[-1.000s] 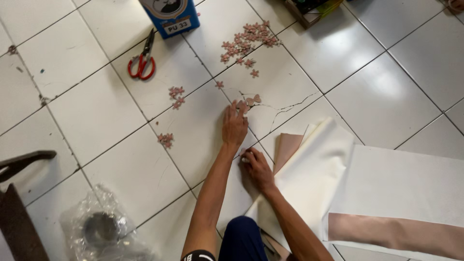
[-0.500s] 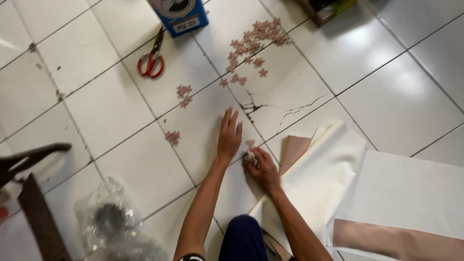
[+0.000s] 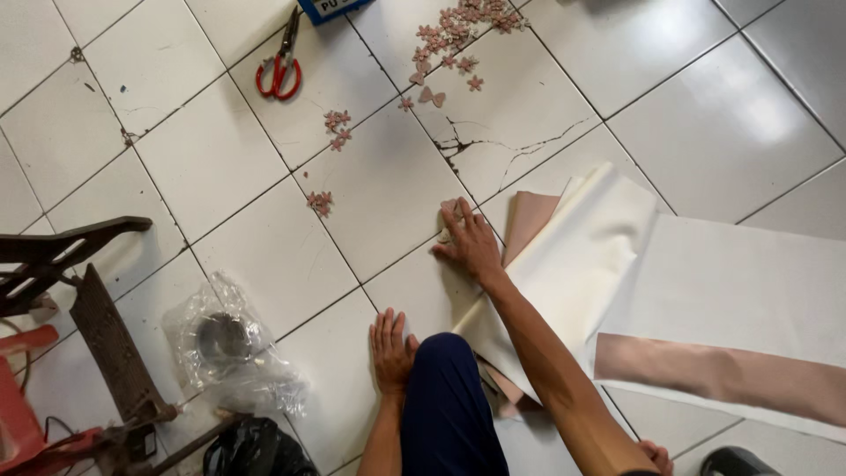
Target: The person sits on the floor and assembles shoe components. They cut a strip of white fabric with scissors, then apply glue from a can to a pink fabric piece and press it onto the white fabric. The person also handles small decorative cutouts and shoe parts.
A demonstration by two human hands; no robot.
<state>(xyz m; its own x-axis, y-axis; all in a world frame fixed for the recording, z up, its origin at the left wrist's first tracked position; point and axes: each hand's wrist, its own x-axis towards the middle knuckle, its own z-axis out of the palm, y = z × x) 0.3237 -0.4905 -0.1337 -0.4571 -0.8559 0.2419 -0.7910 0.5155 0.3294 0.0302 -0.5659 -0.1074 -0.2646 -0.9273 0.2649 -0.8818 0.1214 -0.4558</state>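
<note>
On white floor tiles, right hand point(image 3: 469, 244) flat on pink cutout point(image 3: 450, 208), orientation hidden; left hand point(image 3: 390, 349) flat, empty.

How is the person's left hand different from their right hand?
The left hand lies flat on the white tiled floor close beside the dark blue knee, while the right hand is stretched farther forward. The left hand touches nothing but tile; the right hand presses a small pink cut-out piece beside the cream sheet. Both are bare, palms down.
</note>
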